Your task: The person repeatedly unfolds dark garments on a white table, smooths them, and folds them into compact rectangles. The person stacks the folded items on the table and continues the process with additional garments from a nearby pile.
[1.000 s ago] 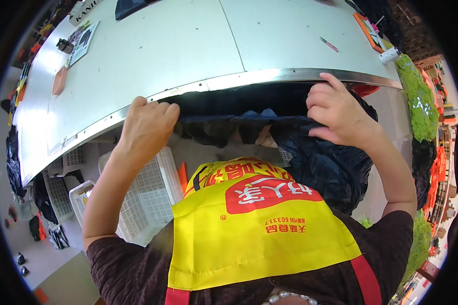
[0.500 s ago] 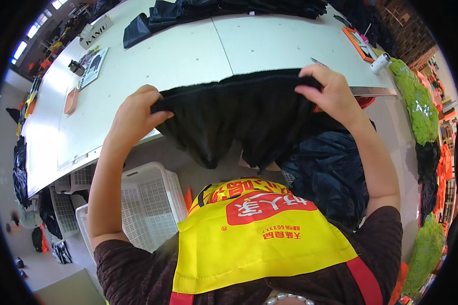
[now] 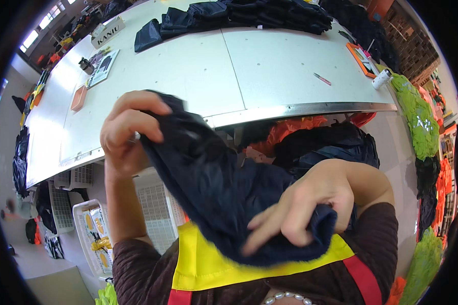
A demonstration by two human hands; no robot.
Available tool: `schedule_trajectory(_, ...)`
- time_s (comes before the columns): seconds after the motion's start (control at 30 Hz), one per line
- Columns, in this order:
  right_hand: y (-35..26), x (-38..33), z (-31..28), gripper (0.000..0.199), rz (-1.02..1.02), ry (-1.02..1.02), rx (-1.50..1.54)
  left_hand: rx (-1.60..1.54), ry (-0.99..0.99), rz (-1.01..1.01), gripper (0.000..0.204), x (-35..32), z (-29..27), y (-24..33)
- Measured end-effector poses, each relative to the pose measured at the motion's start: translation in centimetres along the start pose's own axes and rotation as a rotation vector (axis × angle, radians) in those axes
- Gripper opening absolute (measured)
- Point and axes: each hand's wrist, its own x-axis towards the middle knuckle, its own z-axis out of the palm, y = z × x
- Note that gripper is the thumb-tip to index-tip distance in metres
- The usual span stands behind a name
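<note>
A dark navy garment (image 3: 224, 188) is stretched between my two hands, close to my chest and above my yellow apron (image 3: 208, 264). My left hand (image 3: 127, 132) is raised and pinches one end of the fabric near the table's metal edge. My right hand (image 3: 310, 203) is lower and nearer my body, its fingers bunched around the other end. The cloth hangs in a diagonal band from upper left to lower right and hides part of the apron.
A long white table (image 3: 269, 66) lies ahead, with a pile of dark garments (image 3: 249, 15) at its far side, a pink pen (image 3: 321, 79), an orange tablet-like item (image 3: 361, 58) and a white roll (image 3: 381, 79). Dark and orange cloth heaps (image 3: 320, 140) sit under the table. White baskets (image 3: 91, 229) stand at left.
The garment, earlier held spread wide at the table edge, has been pulled in toward my chest. My left hand rose and my right hand dropped, bunching the cloth.
</note>
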Motion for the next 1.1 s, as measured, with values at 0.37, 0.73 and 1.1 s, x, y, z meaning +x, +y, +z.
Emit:
schedule_trajectory(0.37,-2.5,-4.5,-6.0,0.029,-0.154,1.044,-1.092,-0.42,0.087,0.176,0.015,6.4,9.3,-4.1)
schedule_trajectory(0.73,-2.6,-4.4,-7.2,0.048,-0.428,1.446,-0.717,-0.585,0.492,-1.55,0.046,-23.3,20.1,-11.1)
schedule_trajectory(1.1,-6.0,-7.0,-3.8,0.051,-0.223,1.535,-0.927,-1.64,0.023,-1.464,0.08,-15.7,23.9,-8.8)
